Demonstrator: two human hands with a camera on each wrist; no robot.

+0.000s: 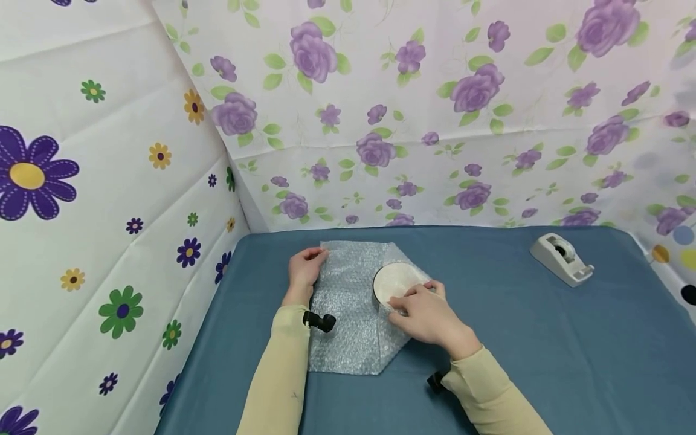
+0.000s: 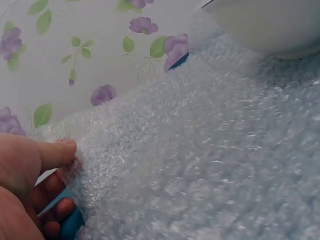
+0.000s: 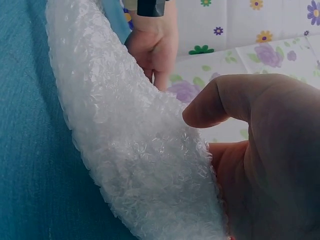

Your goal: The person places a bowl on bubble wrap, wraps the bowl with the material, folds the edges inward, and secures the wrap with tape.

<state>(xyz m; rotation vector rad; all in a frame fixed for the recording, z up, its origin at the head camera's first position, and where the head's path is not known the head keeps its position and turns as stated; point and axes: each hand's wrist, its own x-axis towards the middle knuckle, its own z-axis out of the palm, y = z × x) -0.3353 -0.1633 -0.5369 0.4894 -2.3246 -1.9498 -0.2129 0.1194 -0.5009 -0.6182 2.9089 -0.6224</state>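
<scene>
A sheet of clear bubble wrap (image 1: 348,308) lies on the blue table, its right side folded up around a white bowl (image 1: 394,281) with a thin dark rim. In the left wrist view the bowl (image 2: 270,25) stands on the wrap at the upper right. My left hand (image 1: 304,272) pinches the sheet's far left corner between thumb and fingers. At the bowl's right side, my right hand (image 1: 426,314) holds the folded wrap against it, thumb toward the near rim. In the right wrist view the raised wrap (image 3: 135,145) hides the bowl.
A white tape dispenser (image 1: 562,258) stands at the back right of the blue-covered table (image 1: 544,350). Flowered cloth (image 1: 348,121) hangs behind the table, and another patterned cloth (image 1: 136,241) hangs along the left. Each wrist carries a small black camera.
</scene>
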